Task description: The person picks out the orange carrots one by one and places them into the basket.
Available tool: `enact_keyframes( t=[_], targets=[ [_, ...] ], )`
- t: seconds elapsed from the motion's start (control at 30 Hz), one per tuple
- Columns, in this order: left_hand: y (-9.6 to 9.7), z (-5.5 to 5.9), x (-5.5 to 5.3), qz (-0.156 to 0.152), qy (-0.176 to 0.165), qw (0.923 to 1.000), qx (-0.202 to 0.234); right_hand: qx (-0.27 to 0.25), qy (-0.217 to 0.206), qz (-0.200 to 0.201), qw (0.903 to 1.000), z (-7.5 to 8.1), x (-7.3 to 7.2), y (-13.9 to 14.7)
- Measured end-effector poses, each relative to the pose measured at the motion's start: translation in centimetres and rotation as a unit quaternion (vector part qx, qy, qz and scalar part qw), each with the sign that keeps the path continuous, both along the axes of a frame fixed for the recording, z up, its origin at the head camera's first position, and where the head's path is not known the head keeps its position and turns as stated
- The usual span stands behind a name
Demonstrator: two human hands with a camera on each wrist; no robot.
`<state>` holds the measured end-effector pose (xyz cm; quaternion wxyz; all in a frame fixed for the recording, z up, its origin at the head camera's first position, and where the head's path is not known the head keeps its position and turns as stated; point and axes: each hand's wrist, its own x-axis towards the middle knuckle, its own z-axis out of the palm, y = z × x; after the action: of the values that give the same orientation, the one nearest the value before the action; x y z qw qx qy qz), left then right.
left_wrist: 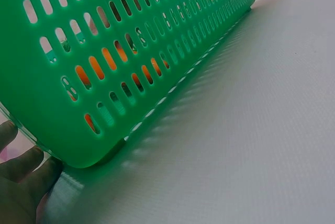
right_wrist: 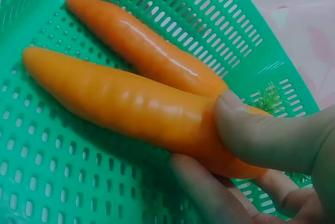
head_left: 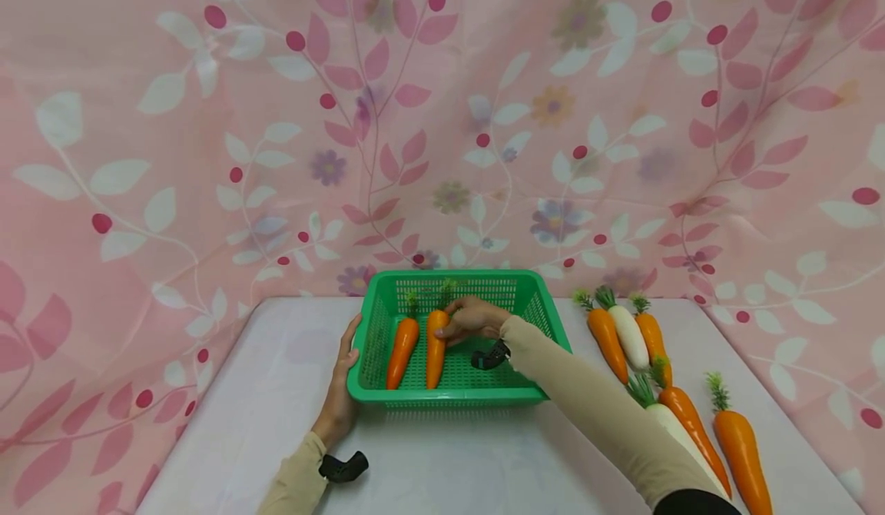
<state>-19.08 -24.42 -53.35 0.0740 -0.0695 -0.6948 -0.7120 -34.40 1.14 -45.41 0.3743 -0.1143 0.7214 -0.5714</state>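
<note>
My right hand (head_left: 477, 320) reaches into the green plastic basket (head_left: 452, 395) and grips an orange carrot (head_left: 435, 350) near its leafy top. In the right wrist view the thumb lies across the thick end of this carrot (right_wrist: 120, 103), with fingers beneath it. A second carrot (head_left: 403, 353) lies to its left on the basket floor, tip toward me. My left hand (head_left: 340, 392) rests against the outside of the basket's left wall, fingers extended along it. Through the slots in the left wrist view, orange shows inside the basket (left_wrist: 157, 4).
Right of the basket, several carrots (head_left: 742, 453) and two white radishes (head_left: 629, 336) lie on the white table (head_left: 442, 461), one radish (head_left: 681, 438) nearer me. A pink floral cloth (head_left: 442, 115) hangs behind the table.
</note>
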Motion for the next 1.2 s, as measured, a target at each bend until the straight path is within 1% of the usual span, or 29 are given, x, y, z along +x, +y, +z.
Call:
enact_keyframes(
  t=[0.27,0.4,0.6,1.0,1.2],
  targets=[
    [0.0,-0.1,-0.1,0.002,-0.006,0.9999,0.013,0.030,0.019,0.008,0.9993,-0.2,-0.1,-0.5],
    [0.0,-0.1,-0.2,0.000,-0.003,0.9999,0.016,0.043,0.034,0.008,0.9985,-0.3,-0.2,-0.6],
    [0.0,-0.2,-0.2,0.002,-0.002,0.9999,0.013,0.067,0.064,0.020,0.9955,-0.4,-0.1,-0.9],
    [-0.1,-0.3,-0.3,0.001,0.001,0.9999,0.012,0.093,0.089,0.031,0.9911,0.0,0.3,-1.2],
    [-0.2,-0.5,-0.3,0.002,-0.001,1.0000,0.008,0.105,0.099,0.036,0.9888,-0.3,0.0,-1.1]
  ],
)
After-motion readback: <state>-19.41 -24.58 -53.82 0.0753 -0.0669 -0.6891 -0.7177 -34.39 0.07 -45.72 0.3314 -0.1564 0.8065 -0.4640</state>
